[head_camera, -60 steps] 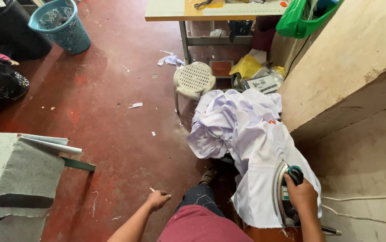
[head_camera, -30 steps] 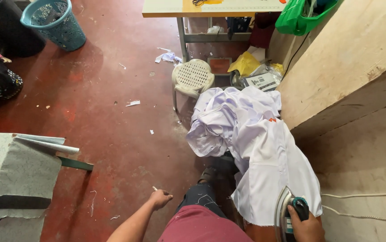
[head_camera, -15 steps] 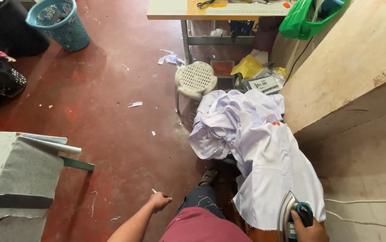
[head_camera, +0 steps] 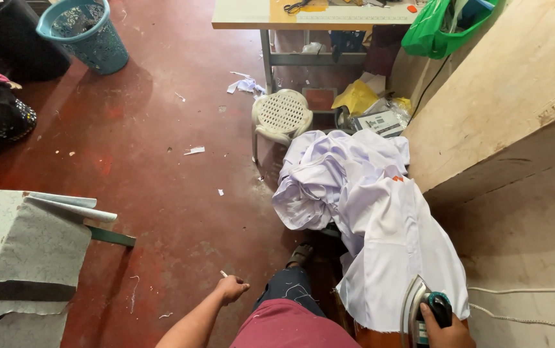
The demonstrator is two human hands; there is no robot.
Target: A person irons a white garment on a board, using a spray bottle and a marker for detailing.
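Right hand (head_camera: 446, 330) at 5 o'clock — fingers wrapped tight round the handle of the iron (head_camera: 422, 309), which sits on the near edge of the white garment (head_camera: 393, 251). Garment trails toward 12 o'clock into a crumpled heap just short of the white plastic stool (head_camera: 282, 116). Left hand (head_camera: 232, 287) at 6 o'clock hangs over the red floor (head_camera: 161, 161) — fingers loosely curled, whether they pinch anything cannot be told. Teal basket (head_camera: 87, 32) at 10 o'clock.

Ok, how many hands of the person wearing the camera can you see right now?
2. The left hand hangs loosely closed over the red floor; the right hand grips the iron on the white garment at the bottom edge.
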